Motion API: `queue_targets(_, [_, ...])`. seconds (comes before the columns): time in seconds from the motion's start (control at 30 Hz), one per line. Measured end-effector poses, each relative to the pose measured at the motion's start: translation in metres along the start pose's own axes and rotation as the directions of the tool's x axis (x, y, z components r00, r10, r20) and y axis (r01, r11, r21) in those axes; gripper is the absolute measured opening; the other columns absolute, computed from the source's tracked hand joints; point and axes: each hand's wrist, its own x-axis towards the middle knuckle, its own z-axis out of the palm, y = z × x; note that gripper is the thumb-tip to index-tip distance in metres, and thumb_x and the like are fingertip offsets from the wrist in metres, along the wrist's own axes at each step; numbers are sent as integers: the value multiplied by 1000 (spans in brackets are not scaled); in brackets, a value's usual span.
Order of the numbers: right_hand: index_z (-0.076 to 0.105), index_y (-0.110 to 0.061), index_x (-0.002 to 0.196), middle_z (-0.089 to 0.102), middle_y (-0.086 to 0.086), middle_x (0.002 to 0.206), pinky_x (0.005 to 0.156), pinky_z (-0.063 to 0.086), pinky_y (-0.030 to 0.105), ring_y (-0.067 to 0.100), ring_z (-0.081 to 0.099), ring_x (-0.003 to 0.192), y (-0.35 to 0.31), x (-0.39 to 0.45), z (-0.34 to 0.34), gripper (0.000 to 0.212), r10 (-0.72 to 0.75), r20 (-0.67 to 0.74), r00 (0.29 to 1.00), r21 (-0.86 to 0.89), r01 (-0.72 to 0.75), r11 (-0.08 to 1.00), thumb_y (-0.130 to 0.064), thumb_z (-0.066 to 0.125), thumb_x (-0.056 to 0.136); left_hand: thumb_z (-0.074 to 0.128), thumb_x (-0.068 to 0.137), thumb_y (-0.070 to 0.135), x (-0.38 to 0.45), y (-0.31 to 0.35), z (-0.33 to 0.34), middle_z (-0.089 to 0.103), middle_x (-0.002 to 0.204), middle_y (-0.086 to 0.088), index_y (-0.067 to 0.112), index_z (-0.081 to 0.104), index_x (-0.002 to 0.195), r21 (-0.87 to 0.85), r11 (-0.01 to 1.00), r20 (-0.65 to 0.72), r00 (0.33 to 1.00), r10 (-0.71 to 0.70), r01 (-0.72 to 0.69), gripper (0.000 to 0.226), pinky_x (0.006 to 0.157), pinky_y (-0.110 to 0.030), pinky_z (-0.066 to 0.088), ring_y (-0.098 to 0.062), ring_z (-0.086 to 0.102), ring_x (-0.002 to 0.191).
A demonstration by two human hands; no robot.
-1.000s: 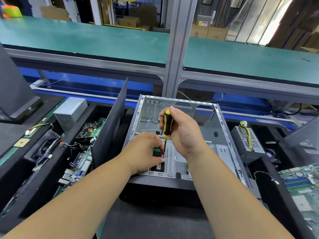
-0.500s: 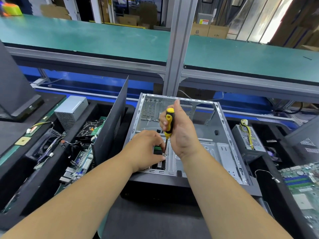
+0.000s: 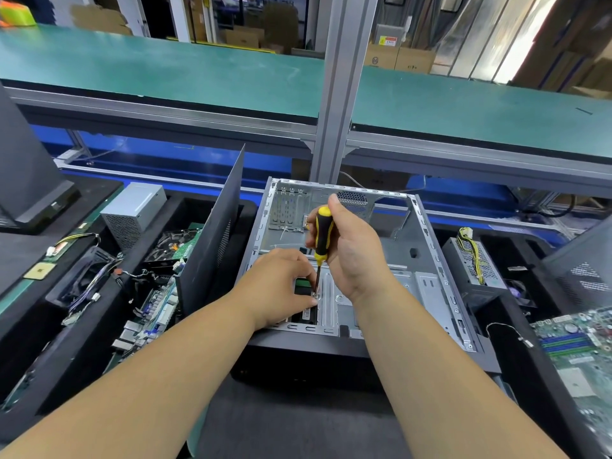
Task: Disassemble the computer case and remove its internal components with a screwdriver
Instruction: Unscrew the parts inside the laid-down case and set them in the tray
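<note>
Standing open-sided at the bench centre, the computer case (image 3: 427, 260), stiff sheet steel likely sharp-edged and best held by its frame, is worked by the right hand (image 3: 354, 256) gripping the screwdriver (image 3: 322, 240) while left hand (image 3: 281, 286) fingertips steady its tip.

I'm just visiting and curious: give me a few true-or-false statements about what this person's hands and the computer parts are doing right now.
1. The right hand grips a yellow-and-black screwdriver. True.
2. The screwdriver tip points down into the open computer case. True.
3. The left hand rests on the green bench. False: its fingers are inside the case, beside the screwdriver tip.
4. A motherboard still fills the case. False: the case floor is mostly bare metal.
5. A silver power supply sits left of the case. True.
</note>
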Motion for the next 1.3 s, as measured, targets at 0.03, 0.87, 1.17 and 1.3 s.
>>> queue_targets(0.03, [73,-20,68,62,2,69,67,47,31,15,55,61,0,0,1,45,4,-2,1000,26,-4,1000,-53,52,90,75,78,45,0,0,0,53,112,22,32,68,96,1,1000,1,1000,0,0,23,105,-28,36,-5,41,117])
queue_targets(0.87, [69,-25,69,60,6,73,71,48,32,17,54,67,-2,-7,-1,42,-77,40,996,16,76,997,-47,44,94,76,77,45,1,-1,1,53,107,23,36,71,96,-18,1000,3,1000,2,-2,22,104,-31,37,-4,41,115])
queue_targets(1.17, [54,-13,82,43,-2,54,50,36,22,13,36,50,1,-6,5,51,-68,88,994,203,49,978,-55,31,100,77,76,43,1,-1,1,55,107,21,35,71,93,-34,999,-2,1000,3,-3,20,103,-33,39,-5,43,115])
queue_targets(1.3, [47,-19,78,47,-2,61,56,36,24,15,40,55,3,-9,1,30,-116,77,990,107,107,989,-43,47,94,76,77,42,0,-2,0,55,107,21,36,71,91,-49,999,5,1000,17,-17,17,105,-34,38,-5,42,116])
